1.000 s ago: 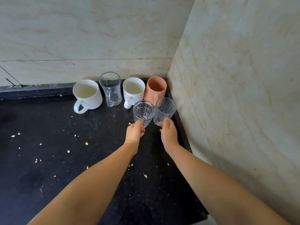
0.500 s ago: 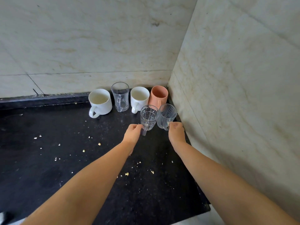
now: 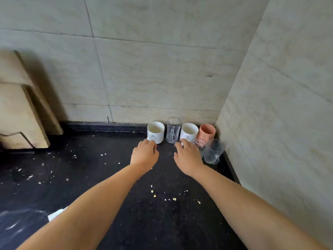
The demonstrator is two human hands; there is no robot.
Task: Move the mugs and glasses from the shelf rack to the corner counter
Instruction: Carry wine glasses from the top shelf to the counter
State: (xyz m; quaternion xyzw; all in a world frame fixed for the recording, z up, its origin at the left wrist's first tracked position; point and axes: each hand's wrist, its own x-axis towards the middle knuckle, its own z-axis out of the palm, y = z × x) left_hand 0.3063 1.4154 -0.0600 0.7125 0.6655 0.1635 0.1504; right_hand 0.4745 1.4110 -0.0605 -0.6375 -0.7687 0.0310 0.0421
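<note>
Along the back wall of the black corner counter [image 3: 108,177] stand a white mug [image 3: 156,132], a clear glass mug [image 3: 173,129], a second white mug [image 3: 189,131] and a pink mug [image 3: 207,131]. In front of the pink mug stand a checked glass [image 3: 199,143], partly hidden by my right hand, and a ribbed glass [image 3: 214,152] by the right wall. My left hand [image 3: 145,154] hovers just before the first white mug, fingers loosely curled and holding nothing. My right hand [image 3: 188,157] is just left of the checked glass, also holding nothing.
Light wooden boards [image 3: 19,105] lean against the back wall at the far left. Crumbs [image 3: 155,194] are scattered over the counter. Tiled walls close the corner at the back and right. A white scrap [image 3: 55,215] lies near the counter's front left.
Both hands have let go of the two glasses, which now stand on the counter in the corner. The hands have drawn left, and the view has pulled back and tilted up.
</note>
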